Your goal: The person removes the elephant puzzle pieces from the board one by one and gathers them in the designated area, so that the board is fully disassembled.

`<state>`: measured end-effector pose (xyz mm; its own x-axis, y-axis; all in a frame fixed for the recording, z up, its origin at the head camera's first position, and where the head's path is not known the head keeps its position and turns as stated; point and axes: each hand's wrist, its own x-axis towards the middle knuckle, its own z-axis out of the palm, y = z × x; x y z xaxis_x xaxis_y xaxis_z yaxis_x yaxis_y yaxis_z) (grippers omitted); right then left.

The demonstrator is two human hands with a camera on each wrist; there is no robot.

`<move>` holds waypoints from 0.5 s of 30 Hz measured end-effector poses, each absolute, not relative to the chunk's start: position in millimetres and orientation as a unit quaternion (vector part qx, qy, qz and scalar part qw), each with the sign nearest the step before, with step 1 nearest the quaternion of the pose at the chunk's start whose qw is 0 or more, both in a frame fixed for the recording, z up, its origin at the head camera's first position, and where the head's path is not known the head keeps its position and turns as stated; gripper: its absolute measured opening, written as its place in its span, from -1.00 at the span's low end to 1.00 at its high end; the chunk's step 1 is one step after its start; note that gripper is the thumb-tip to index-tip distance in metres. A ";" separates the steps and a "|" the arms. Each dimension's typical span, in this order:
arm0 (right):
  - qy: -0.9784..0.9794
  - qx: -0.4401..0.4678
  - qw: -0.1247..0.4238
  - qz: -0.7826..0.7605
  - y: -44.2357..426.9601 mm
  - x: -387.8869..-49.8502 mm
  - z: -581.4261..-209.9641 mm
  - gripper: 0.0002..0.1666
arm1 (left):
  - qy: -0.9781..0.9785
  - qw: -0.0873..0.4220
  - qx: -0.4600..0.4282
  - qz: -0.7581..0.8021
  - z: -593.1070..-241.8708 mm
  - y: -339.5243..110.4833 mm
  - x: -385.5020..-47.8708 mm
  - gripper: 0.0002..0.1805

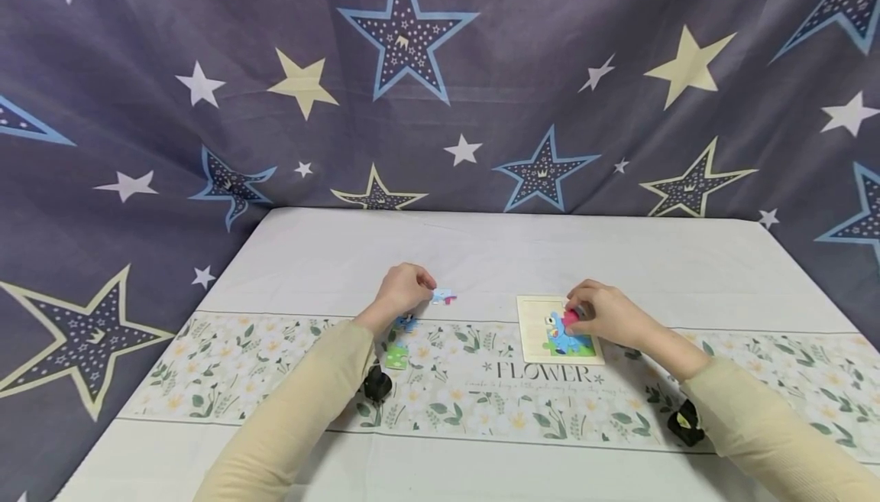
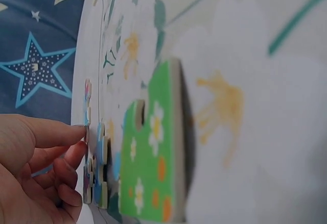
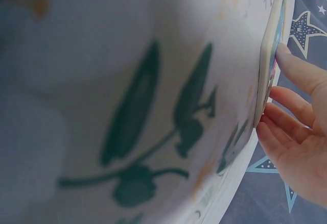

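Observation:
My left hand [image 1: 407, 288] pinches the edge of a light-blue jigsaw piece [image 1: 442, 296] with a touch of pink, low over the white cloth. Nearer me lie a dark-blue jigsaw piece [image 1: 407, 323] and a green jigsaw piece [image 1: 396, 356], whose flowers and orange spots show large in the left wrist view. On the right, my right hand [image 1: 608, 315] is over a wooden puzzle board [image 1: 532, 353] with a partly laid blue and green picture. Its thumb and fingers hold a pink jigsaw piece [image 1: 571, 318] at the board's upper right. The fingers partly cover that piece.
A white tablecloth [image 1: 481, 257] with a floral band and the word FLOWER covers the table. Behind it hangs a dark curtain [image 1: 481, 120] with stars. Black straps are visible at both wrists.

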<state>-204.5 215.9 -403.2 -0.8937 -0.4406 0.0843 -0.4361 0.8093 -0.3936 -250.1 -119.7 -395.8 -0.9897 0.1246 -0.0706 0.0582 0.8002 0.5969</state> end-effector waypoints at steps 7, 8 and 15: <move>0.950 -0.237 0.004 -0.201 216.3 -203.4 -402.9 -0.65 | 0.945 0.055 0.052 0.317 -389.9 -115.5 -250.1 -0.90; 0.950 -0.239 0.005 -0.199 216.5 -203.2 -402.8 -0.65 | 0.944 0.055 0.056 0.319 -389.2 -114.3 -250.1 -0.90; 0.948 -0.253 0.028 -0.192 218.4 -203.3 -399.8 -0.57 | 0.936 0.068 0.088 0.335 -385.9 -99.4 -246.4 -0.88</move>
<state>-203.3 218.4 -399.8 -0.8702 -0.4906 0.0446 -0.4694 0.7984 -0.3771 -246.4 -99.4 -385.9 -0.9754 0.2099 -0.0679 0.1191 0.7599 0.6390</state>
